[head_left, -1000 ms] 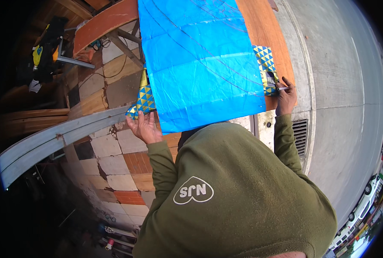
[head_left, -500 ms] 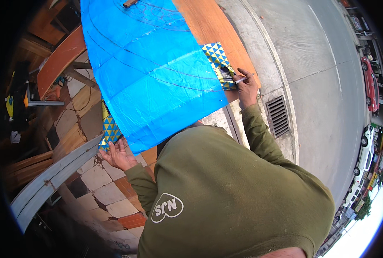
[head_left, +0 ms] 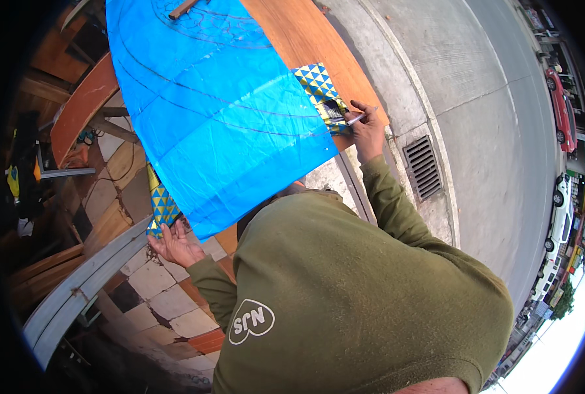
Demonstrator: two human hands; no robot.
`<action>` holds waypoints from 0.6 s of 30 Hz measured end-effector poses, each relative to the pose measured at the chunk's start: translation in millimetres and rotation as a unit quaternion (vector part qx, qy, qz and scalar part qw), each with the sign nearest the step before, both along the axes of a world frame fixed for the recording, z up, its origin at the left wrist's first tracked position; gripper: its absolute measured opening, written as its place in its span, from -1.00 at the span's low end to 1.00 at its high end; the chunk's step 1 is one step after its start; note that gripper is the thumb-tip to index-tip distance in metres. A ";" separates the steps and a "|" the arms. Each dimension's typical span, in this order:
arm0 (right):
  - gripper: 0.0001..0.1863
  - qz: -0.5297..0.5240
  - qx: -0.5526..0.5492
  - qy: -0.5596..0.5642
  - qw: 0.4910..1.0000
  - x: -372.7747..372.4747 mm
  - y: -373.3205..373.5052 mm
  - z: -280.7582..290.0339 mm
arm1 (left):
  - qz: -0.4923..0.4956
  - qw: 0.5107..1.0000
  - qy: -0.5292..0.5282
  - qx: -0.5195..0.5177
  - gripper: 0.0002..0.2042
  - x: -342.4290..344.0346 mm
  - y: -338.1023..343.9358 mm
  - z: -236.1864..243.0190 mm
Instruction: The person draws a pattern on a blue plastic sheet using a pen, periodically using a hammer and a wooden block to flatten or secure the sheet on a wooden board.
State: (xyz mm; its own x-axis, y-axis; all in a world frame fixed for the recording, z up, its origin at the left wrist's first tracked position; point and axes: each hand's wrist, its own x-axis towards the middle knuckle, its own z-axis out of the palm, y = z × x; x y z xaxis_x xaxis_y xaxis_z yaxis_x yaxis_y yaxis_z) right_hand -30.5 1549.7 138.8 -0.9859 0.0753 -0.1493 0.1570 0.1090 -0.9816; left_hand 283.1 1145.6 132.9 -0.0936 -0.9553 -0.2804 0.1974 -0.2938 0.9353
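A large blue sheet (head_left: 220,151), marked with thin dark curved lines, lies over an orange wooden board (head_left: 318,39). Blue-and-yellow triangle-patterned material shows at both its sides, a left piece (head_left: 163,203) and a right piece (head_left: 312,82). My left hand (head_left: 177,248), fingers partly curled, grips the lower end of the left piece. My right hand (head_left: 368,134) holds a thin pale pen-like tool (head_left: 356,118) at the right piece, beside a dark patch on it. A brown stick (head_left: 184,9) rests on the blue sheet's far part.
At left are an orange curved board (head_left: 72,115), dark clutter (head_left: 24,157) and a long metal beam (head_left: 76,289) above patchwork tiles (head_left: 167,302). A drain grate (head_left: 422,167) sits in the pavement at right; parked cars (head_left: 558,210) line the road beyond.
The view has swung, so the sheet and both hands appear further left and more tilted. Both hands stay at the patterned pieces, the right still holding the pen-like tool.
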 end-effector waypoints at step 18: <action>-0.57 0.251 0.139 0.254 0.924 66.3 -51.4 56.4 | -0.058 0.997 -0.042 0.016 -0.30 -9.9 51.4 5.5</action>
